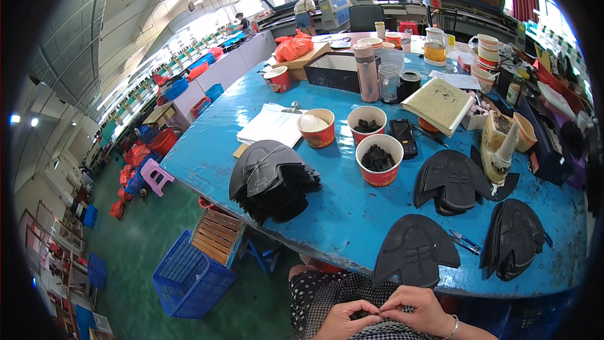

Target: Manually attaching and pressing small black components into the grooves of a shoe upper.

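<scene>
My left hand (350, 321) and my right hand (418, 308) meet over my lap at the table's front edge, fingertips pinched together. Whatever they pinch is too small to make out. Just beyond them a black shoe-upper piece (412, 249) with stitched lines lies flat, overhanging the edge slightly. Small thread snips (464, 243) rest to its right. Further black pieces lie in a stack (514, 239) at the right and another stack (450, 179) behind. A taller tied bundle (270, 179) of them stands to the left.
Paper cups with black bits (379, 167) stand mid-table on the blue table (333, 214), near a handheld device (403, 138). A crusted glue bottle (501, 157), notebook (438, 104) and pink flask (366, 72) stand behind. A blue crate (189, 277) and wooden stool (217, 237) are at left.
</scene>
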Tool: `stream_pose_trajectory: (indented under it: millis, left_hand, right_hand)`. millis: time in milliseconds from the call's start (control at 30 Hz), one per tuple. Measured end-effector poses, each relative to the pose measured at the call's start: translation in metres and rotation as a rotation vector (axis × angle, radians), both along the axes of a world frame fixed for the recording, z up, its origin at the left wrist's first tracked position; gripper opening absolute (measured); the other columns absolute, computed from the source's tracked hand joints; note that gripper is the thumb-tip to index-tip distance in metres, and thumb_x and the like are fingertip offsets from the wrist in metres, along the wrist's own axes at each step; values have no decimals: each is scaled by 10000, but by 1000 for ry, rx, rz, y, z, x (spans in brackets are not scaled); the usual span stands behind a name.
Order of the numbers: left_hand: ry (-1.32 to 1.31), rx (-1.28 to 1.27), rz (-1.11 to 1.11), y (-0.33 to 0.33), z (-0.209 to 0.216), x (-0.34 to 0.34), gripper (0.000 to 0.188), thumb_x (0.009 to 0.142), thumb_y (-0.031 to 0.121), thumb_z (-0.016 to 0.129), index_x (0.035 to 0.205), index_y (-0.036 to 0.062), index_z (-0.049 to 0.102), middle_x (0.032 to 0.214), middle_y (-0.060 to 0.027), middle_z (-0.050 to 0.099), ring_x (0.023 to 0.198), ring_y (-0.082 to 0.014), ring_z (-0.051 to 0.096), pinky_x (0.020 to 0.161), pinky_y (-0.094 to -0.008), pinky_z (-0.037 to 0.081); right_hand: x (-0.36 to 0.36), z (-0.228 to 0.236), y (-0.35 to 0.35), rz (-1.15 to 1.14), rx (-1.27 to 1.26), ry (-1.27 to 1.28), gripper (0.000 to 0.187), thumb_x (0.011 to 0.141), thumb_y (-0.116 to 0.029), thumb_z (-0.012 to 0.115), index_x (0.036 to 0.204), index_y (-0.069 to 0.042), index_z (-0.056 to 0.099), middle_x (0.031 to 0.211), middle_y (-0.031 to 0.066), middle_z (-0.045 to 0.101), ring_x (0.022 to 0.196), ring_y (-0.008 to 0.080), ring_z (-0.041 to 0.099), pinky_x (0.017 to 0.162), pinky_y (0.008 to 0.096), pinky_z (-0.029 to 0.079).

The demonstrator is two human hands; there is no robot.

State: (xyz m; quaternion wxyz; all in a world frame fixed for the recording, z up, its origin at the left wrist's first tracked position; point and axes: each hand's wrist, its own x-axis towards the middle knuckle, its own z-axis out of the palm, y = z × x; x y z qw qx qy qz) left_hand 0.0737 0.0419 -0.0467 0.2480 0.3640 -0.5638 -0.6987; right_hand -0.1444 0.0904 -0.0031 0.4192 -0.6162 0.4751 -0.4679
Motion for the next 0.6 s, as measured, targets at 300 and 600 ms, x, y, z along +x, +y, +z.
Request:
stream_pose_trajectory:
  millis: [300,600]
  left_hand:
    - [-64,-21,-120,-3,4,1,111,850,39,760,940,-19,730,926,-56,727,878,-110,660,816,-243,521]
    - [-1,-201,-101,-6,26,-15,122,850,76,771,932,1,722,891,-53,721,825,-129,671,747,-261,521]
  right_hand:
    - [0,3,4,37,-103,156,135,827,-112,781,957,-81,763,837,41,705,725,172,669,618,280,530]
    - [-5,8,2,81,160,57,114,847,-41,749,960,-29,744,840,83,700,699,160,665,611,278,510]
